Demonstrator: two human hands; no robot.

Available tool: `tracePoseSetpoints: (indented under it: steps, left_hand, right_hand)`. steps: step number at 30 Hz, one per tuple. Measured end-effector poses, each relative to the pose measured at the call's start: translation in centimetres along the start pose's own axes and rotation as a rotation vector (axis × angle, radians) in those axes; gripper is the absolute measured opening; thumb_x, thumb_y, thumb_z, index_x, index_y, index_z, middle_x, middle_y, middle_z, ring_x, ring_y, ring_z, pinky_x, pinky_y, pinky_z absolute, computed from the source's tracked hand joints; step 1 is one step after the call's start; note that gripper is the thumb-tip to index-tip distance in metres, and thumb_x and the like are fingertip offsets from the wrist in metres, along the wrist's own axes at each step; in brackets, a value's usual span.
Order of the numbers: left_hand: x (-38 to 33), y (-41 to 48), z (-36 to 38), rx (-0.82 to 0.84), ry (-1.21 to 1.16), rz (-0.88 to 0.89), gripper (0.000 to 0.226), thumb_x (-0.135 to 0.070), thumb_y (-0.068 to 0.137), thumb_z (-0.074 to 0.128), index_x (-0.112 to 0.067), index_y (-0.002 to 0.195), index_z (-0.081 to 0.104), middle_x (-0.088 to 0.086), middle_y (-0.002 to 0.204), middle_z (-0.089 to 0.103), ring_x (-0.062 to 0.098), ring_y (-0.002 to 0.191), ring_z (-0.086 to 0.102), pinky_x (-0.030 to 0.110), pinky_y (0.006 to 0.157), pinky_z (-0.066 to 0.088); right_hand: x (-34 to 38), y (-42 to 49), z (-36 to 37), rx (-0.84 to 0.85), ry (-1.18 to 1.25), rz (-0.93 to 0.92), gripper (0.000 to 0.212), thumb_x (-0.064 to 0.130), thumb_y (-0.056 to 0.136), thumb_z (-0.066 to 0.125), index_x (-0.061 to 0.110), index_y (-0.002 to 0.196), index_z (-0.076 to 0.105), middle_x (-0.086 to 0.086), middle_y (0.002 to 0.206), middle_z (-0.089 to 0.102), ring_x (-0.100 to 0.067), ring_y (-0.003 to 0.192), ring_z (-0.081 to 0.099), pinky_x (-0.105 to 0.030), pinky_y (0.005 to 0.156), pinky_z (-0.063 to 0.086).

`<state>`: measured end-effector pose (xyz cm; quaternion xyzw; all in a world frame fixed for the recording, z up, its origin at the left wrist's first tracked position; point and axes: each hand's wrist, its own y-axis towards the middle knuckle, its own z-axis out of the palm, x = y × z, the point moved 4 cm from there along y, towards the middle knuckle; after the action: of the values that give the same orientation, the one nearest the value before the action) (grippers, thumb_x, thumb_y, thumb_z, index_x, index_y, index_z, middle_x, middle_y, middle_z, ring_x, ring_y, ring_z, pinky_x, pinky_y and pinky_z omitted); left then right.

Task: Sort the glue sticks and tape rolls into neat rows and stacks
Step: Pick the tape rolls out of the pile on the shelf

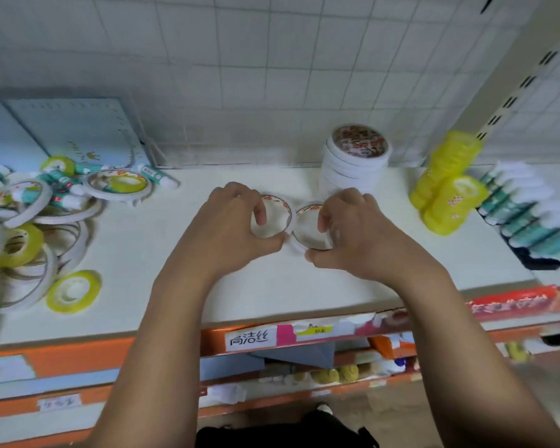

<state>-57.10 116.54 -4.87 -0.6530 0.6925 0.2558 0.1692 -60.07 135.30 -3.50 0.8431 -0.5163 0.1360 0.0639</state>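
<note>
My left hand (230, 221) grips a white tape roll (282, 206) at mid-shelf, fingers curled over its rim and thumb beneath. My right hand (349, 227) grips a second white tape roll (307, 227) right beside it; the two rolls touch. Behind them stands a stack of white tape rolls (353, 166). Yellow tape rolls (446, 185) are stacked at the right, next to a row of teal-and-white glue sticks (524, 208). At the left lies a mixed heap of white rolls, yellow rolls and glue sticks (39, 215). One yellow roll (73, 291) lies apart near the front.
The cream shelf (272, 286) has an orange front edge with paper labels (253, 339). Light blue notebooks (68, 130) lean at the back left against a wire grid wall. Lower shelves with goods lie below.
</note>
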Motion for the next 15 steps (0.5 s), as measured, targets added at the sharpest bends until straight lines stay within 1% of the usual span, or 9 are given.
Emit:
tracePoseSetpoints:
  steps: [2, 5, 9, 12, 15]
  left_hand:
    - [-1.7, 0.6, 1.3, 0.024, 0.002, 0.014, 0.037, -0.056, 0.066, 0.069, -0.027, 0.081, 0.052, -0.008, 0.11, 0.049, 0.015, 0.104, 0.041, 0.031, 0.087, 0.04]
    - [-3.5, 1.3, 2.7, 0.033, 0.005, 0.024, 0.036, -0.054, 0.067, 0.072, -0.026, 0.081, 0.052, -0.008, 0.109, 0.049, 0.015, 0.104, 0.042, 0.029, 0.085, 0.038]
    - [-5.5, 1.7, 3.7, 0.05, 0.035, 0.034, 0.035, -0.05, 0.067, 0.074, -0.025, 0.08, 0.051, -0.006, 0.107, 0.051, 0.018, 0.103, 0.044, 0.032, 0.086, 0.041]
    - [-6.6, 1.9, 3.9, 0.039, 0.046, 0.029, 0.035, -0.049, 0.067, 0.075, -0.027, 0.078, 0.049, -0.007, 0.107, 0.051, 0.016, 0.103, 0.044, 0.033, 0.086, 0.042]
    - [-7.7, 2.1, 4.2, 0.031, 0.059, 0.03, 0.036, -0.049, 0.069, 0.076, -0.026, 0.078, 0.05, -0.005, 0.106, 0.053, 0.018, 0.103, 0.045, 0.036, 0.088, 0.044]
  right_hand:
    - [-2.1, -0.6, -0.4, -0.014, -0.026, 0.02, 0.044, 0.047, 0.066, 0.076, 0.021, 0.094, 0.053, 0.001, 0.107, 0.04, -0.023, 0.099, 0.037, -0.027, 0.079, 0.032]
    - [-4.5, -1.1, -0.6, -0.025, 0.035, 0.034, 0.044, 0.047, 0.065, 0.077, 0.022, 0.091, 0.051, 0.002, 0.104, 0.04, -0.021, 0.096, 0.036, -0.027, 0.075, 0.029]
    - [-5.9, -1.2, -0.4, -0.012, 0.138, -0.002, 0.045, 0.051, 0.064, 0.077, 0.024, 0.087, 0.049, 0.005, 0.103, 0.042, -0.018, 0.096, 0.036, -0.028, 0.072, 0.033]
    - [-6.6, -1.3, -0.8, 0.011, 0.182, -0.027, 0.051, 0.055, 0.061, 0.077, 0.026, 0.091, 0.05, 0.007, 0.102, 0.043, -0.017, 0.097, 0.036, -0.027, 0.071, 0.034]
    - [-8.0, -1.4, -1.4, 0.062, 0.207, -0.024, 0.061, 0.059, 0.056, 0.078, 0.029, 0.101, 0.05, 0.008, 0.108, 0.044, -0.015, 0.102, 0.036, -0.029, 0.074, 0.036]
